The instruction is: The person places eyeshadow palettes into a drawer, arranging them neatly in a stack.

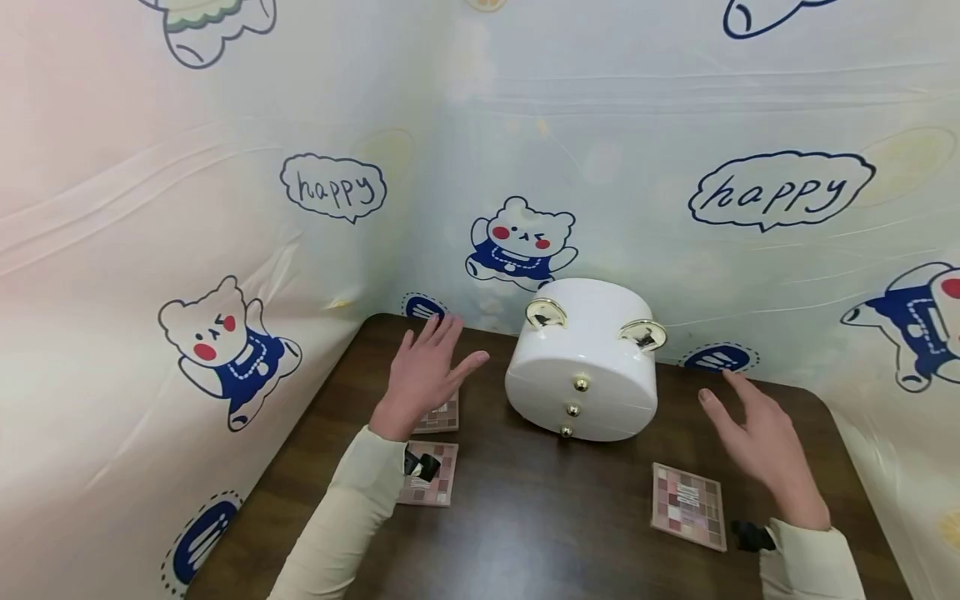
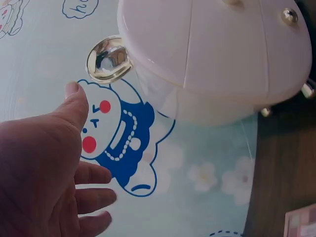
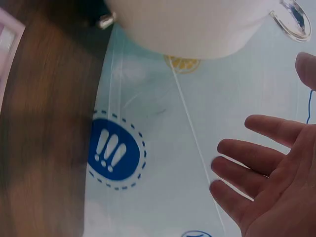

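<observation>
Here, the white drawer box (image 1: 588, 360) stands on the dark wooden tabletop (image 1: 540, 533), three round gold knobs (image 1: 573, 410) lined down its front and two gold ear-shaped pieces (image 1: 545, 313) at its upper sides. To the left of the box, and apart from it, the left hand (image 1: 423, 371) hangs open and holds nothing, its fingers extended and thumb spread toward the box. To the box's right, also clear of it, the right hand (image 1: 767, 433) is open with fingers loosely extended and thumb apart, likewise without anything in its hold. Left of the box lies a pink checkered case (image 1: 444, 417), partly hidden by the left hand; a nearer checkered case (image 1: 440, 490), also left of the box, is partly covered by a black wrist camera (image 1: 424, 467). A lettered checkered case (image 1: 687, 506) lies in front of the box and to its right. Behind the box hangs a pale bear-printed backdrop (image 1: 622, 158).
</observation>
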### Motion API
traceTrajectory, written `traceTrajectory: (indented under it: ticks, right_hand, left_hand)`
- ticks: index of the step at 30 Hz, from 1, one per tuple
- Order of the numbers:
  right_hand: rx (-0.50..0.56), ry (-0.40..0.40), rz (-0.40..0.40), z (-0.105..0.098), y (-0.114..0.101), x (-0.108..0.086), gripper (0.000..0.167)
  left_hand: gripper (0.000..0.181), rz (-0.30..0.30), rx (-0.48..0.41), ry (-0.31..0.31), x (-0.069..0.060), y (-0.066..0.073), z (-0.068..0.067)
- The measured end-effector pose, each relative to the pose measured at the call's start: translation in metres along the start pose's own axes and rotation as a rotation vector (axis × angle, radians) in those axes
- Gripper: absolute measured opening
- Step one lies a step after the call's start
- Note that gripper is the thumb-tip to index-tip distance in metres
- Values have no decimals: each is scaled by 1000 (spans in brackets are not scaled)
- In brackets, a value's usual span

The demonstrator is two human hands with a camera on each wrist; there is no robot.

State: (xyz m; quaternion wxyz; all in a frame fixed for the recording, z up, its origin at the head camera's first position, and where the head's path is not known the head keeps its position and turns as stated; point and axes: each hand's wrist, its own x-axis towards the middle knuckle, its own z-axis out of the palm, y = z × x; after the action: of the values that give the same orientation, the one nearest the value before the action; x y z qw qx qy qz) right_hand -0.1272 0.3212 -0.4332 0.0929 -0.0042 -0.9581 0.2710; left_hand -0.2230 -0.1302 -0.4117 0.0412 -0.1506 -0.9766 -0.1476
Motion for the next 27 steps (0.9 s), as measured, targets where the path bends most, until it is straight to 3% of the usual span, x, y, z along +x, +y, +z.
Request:
traceTrajectory:
  ticks: [9,15,20,23,27]
  right_hand:
    - [199,-13,18,7,-11,10,63]
    - [252,-64,34,16,-22,19,63]
    - [350,-178,82,21,-28,26,67]
    - [416,-256,130,23,-31,31,73]
    - [467,-307,185,25,-35,36,79]
  left_hand:
    - [83,-103,-306,-63,-7,12,2]
    - [80,-111,-408,-26,-14,16,12]
    - [61,-132,-582,20,-19,21,20]
    - [48,-152,-716,45,-23,27,22]
    - [38,-187,-1021,4,-27,35,25]
